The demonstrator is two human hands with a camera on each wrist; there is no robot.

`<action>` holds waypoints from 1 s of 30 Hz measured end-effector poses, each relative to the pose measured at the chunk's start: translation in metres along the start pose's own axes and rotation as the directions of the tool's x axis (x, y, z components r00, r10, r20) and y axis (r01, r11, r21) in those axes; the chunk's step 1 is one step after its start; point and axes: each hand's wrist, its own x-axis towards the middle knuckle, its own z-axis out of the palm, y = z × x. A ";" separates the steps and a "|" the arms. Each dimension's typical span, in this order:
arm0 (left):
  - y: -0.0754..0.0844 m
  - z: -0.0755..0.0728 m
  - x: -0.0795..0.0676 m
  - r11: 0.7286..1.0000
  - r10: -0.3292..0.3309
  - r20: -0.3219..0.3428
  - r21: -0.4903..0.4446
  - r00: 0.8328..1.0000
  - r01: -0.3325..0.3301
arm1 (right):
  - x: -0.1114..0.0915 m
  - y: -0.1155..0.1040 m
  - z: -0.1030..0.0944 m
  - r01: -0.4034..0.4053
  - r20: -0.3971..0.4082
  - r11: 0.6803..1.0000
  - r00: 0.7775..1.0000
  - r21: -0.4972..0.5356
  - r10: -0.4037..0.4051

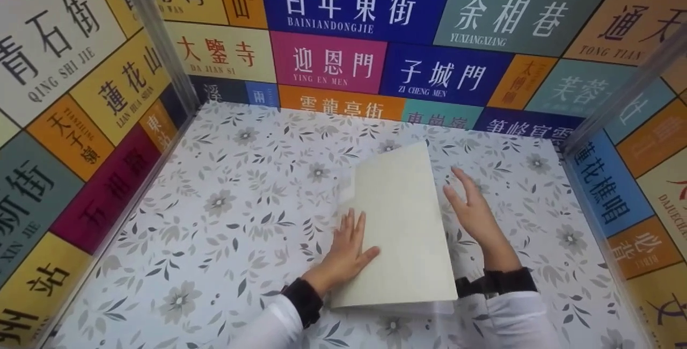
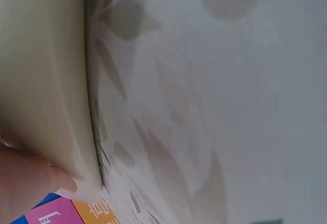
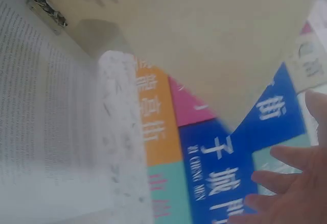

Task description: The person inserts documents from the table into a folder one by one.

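A cream-coloured paper folder (image 1: 400, 231) stands partly open on the table, its cover tilted up on the right side. My left hand (image 1: 349, 247) rests on the folder's left part with the fingers extended. In the left wrist view, part of that hand (image 2: 30, 185) touches the folder near its edge. Right of the cover, my right hand (image 1: 475, 212) is held apart from it, fingers spread and holding nothing. Inside the folder, the right wrist view shows printed pages (image 3: 46, 117) and a metal clip (image 3: 46, 9). The head view hides these behind the cover.
A white tablecloth (image 1: 177, 300) with grey flowers and leaves covers the table. Panels of coloured signs (image 1: 343, 2) with Chinese lettering stand at the back, left and right. Clear upright strips (image 1: 166, 43) run along the panel corners.
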 end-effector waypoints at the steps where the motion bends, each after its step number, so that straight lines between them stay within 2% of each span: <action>1: 0.000 0.002 0.000 1.000 -0.011 0.002 0.026 1.000 0.011 | -0.004 -0.004 0.004 0.063 0.014 0.994 0.998 -0.094 -0.062; 2: 0.001 0.003 0.000 0.999 -0.021 0.002 0.048 1.000 0.021 | -0.008 -0.006 0.009 0.125 0.042 0.975 0.992 -0.186 -0.119; 3: 0.002 0.005 0.000 0.997 -0.032 0.002 0.065 0.999 0.031 | -0.013 -0.006 0.017 0.186 0.079 0.943 0.982 -0.277 -0.171; 5: 0.003 0.008 0.002 0.994 -0.051 0.004 0.092 0.999 0.050 | -0.023 -0.005 0.030 0.280 0.171 0.863 0.959 -0.420 -0.228; 7: 0.004 0.010 0.003 0.991 -0.051 0.004 0.126 0.999 0.050 | -0.032 0.003 0.039 0.343 0.268 0.807 0.934 -0.481 -0.238; 8: 0.005 0.012 0.003 0.989 -0.049 0.005 0.140 0.999 0.047 | -0.036 0.008 0.043 0.356 0.303 0.799 0.925 -0.484 -0.229; 10: 0.005 0.014 0.004 0.984 -0.044 0.009 0.170 0.999 0.042 | -0.042 0.019 0.046 0.361 0.343 0.794 0.916 -0.489 -0.206; 15: 0.005 0.015 0.004 0.970 -0.025 0.038 0.245 0.999 0.015 | -0.052 0.048 0.047 0.313 0.358 0.796 0.925 -0.519 -0.131; 19: 0.005 0.015 0.005 0.945 -0.022 0.091 0.327 0.996 -0.009 | -0.061 0.066 0.048 0.270 0.373 0.816 0.925 -0.512 -0.072; 22: 0.006 0.014 0.006 0.928 -0.034 0.119 0.373 0.992 -0.013 | -0.066 0.071 0.051 0.270 0.401 0.829 0.914 -0.490 -0.060; 26: 0.007 0.014 0.006 0.903 -0.053 0.154 0.429 0.987 -0.018 | -0.073 0.072 0.059 0.291 0.428 0.829 0.901 -0.478 -0.070; 30: 0.008 0.016 0.006 0.876 -0.079 0.173 0.482 0.982 -0.014 | -0.079 0.070 0.070 0.333 0.479 0.834 0.872 -0.441 -0.095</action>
